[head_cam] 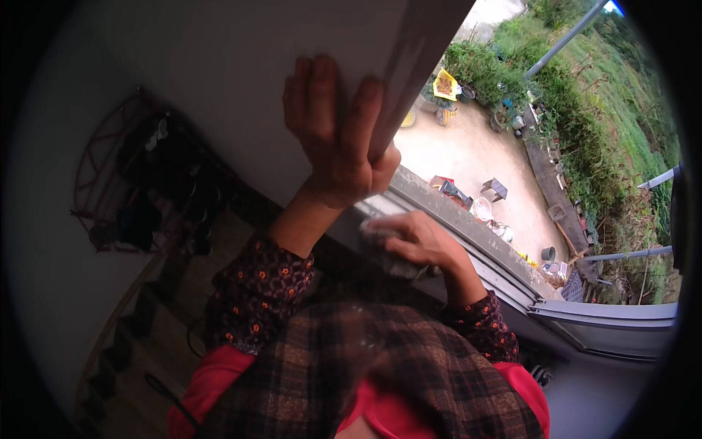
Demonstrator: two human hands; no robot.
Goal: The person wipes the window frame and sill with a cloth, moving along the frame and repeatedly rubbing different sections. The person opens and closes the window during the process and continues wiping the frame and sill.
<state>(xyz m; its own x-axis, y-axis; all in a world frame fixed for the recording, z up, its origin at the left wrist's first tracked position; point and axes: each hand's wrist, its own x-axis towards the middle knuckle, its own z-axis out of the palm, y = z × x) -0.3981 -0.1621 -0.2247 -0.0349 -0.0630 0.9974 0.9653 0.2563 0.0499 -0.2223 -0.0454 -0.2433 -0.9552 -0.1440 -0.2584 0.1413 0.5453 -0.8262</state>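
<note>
My left hand (pixel 343 137) is at the wall edge beside the open window. Its fingers lie spread along the pale wall (pixel 236 71), and the thumb hooks around the window's side frame (pixel 412 60). Lower and to the right, my right hand (pixel 417 236) holds a crumpled grey cloth (pixel 403 268) by the inner side of the sill. Motion blurs both the hand and the cloth. Just beyond them runs the metal window track (pixel 493 280). Dark, flower-patterned sleeves cover both forearms.
A metal rack (pixel 82 186) loaded with dark items stands at left, above stair-like steps (pixel 137 335). Outside the window, a concrete yard (pixel 477 142) holds a small stool (pixel 494 189), buckets and basins. A sliding pane (pixel 614 335) sits at lower right.
</note>
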